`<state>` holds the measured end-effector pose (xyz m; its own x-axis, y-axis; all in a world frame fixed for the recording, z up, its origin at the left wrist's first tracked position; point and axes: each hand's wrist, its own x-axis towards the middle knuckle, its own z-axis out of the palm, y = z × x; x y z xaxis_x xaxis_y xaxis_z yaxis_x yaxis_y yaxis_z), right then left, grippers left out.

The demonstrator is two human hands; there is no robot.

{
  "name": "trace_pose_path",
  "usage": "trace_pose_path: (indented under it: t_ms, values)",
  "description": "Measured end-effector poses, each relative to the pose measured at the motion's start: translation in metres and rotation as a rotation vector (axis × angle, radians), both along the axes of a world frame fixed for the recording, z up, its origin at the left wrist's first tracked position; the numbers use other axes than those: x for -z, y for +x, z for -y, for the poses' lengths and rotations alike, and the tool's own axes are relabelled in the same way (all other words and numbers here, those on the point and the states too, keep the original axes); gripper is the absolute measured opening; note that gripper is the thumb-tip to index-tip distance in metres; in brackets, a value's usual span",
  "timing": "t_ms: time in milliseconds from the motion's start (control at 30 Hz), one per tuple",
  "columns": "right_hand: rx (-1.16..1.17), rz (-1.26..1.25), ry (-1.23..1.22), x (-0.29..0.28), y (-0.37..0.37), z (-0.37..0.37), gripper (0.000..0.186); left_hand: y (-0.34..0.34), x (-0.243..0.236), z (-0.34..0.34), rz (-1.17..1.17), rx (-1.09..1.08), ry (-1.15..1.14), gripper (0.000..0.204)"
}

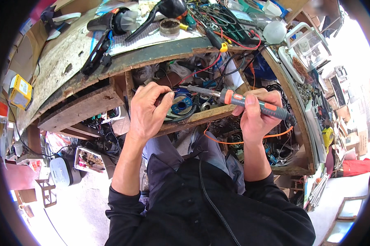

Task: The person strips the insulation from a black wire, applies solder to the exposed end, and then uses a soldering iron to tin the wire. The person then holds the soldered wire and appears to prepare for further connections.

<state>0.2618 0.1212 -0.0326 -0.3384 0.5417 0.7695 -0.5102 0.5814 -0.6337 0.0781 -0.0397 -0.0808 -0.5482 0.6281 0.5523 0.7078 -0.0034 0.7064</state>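
Observation:
My right hand (258, 117) is wrapped round the grey and orange handle of a soldering iron (235, 99). The iron lies almost level, its metal tip pointing left and ending close to the fingertips of my left hand (149, 108). Thumb and forefinger of that hand are pinched together on a thin wire (167, 75), which rises in a curve above them. Just below the iron's tip, a blue spool (188, 99) sits in the open drawer. The exact contact between tip and wire is too small to make out.
The wooden drawer (209, 115) is crowded with cables and parts. On the worn bench (80, 57) behind it lie a black hair-dryer-like body (111, 21), a round tin (169, 27) and test leads. A yellow box (21, 92) is at left; an orange cable (224, 142) loops below the iron.

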Motion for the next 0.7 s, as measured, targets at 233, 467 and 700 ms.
trace_pose_path:
  t_ms: [233,467,700]
  values:
    - [-0.043,-0.001,-0.132,0.0002,-0.0007,0.0005,0.017,-0.0044,0.0018,-0.0001,0.099,0.052,-0.016,0.013]
    - [-0.085,0.001,-0.154,0.0043,0.0011,-0.0034,0.018,-0.0061,0.0031,0.0001,0.104,0.073,-0.017,0.015]
    - [-0.093,0.011,-0.161,0.0049,-0.0001,-0.0014,0.020,-0.0049,0.0013,0.0009,0.108,0.075,-0.050,0.015]
